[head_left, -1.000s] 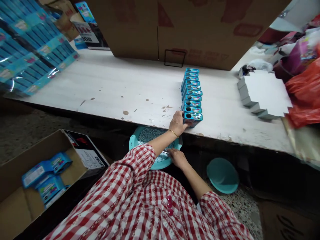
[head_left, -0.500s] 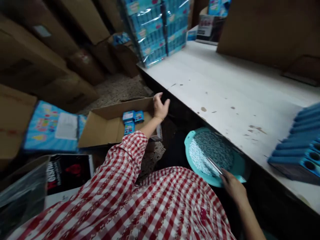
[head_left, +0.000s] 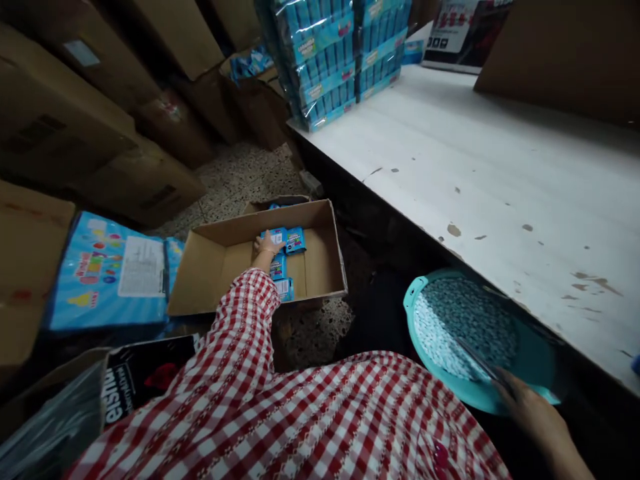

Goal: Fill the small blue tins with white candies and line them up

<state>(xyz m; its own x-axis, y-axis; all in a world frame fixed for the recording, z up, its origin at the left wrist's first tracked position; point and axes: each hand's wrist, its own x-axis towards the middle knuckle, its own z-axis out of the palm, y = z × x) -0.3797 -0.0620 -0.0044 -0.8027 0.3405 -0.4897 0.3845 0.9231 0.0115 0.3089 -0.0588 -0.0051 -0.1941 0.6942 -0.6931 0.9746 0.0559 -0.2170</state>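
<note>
My left hand (head_left: 269, 244) reaches into an open cardboard box (head_left: 205, 270), its fingers spread over one of several small blue packets (head_left: 295, 240) on the bottom. Whether the fingers grip that packet hardly shows. At lower right, my right hand (head_left: 533, 410), slightly blurred, is closed round the handle of a slim metal utensil (head_left: 475, 360). The utensil's far end rests among small pale-blue pellets (head_left: 465, 313), and its exact kind does not show. These pellets lie in a turquoise basin (head_left: 417, 293) by the table edge.
A white table (head_left: 430, 153) with chipped paint spans the right side. Film-wrapped stacks of blue packs (head_left: 325, 67) stand at its far left corner. Large cartons (head_left: 70, 133) crowd the left, above a blue printed box (head_left: 107, 273) and a black box (head_left: 150, 373).
My left hand has moved from the cardboard box's right rim down to the packets inside. My right hand still holds the utensil in the basin. The camera view has shifted.
</note>
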